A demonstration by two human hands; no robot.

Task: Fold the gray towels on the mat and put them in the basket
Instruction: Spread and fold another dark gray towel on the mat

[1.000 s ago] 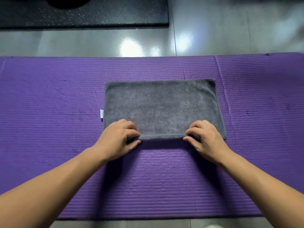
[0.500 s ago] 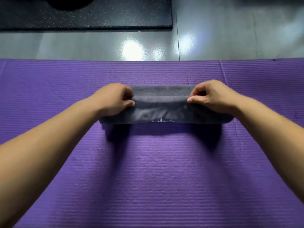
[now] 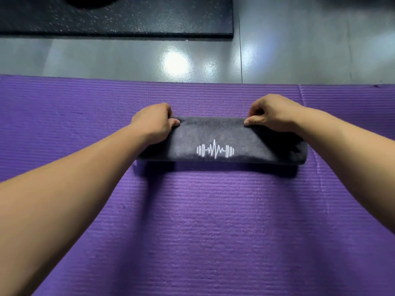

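Glossy gray floor (image 3: 106,58) runs across the top of the view, with a black speckled rubber slab (image 3: 128,16) at eleven o'clock. A ribbed purple mat (image 3: 192,221) fills everything from the middle down. On the mat, a little toward twelve o'clock from centre, lies the gray towel (image 3: 235,133). It is doubled into a long narrow band running nine to three, with a white dumbbell-and-pulse emblem (image 3: 215,149) facing up on its near half. No basket is in view.

The step in hand looks like setting this lengthwise fold. To do it well, I judge that the left hand (image 3: 152,122) and right hand (image 3: 271,113) should draw the top edge level with the layer beneath. They should pull evenly so the band lies square, then let it down and smooth it from the middle outward before any fold across. The near edge at six o'clock looks plump, and pressing it flat would make a tidier bundle.

The left hand grips the band's far edge at its ten o'clock corner, thumb on top and fingers curled down behind. The right hand pinches the same edge toward two o'clock, thumb tip pressed on the cloth and fingers bent above it. It sits inboard of the towel's three o'clock end, which runs on under the forearm. Both arms reach well forward from seven and five o'clock, backs of the hands up.
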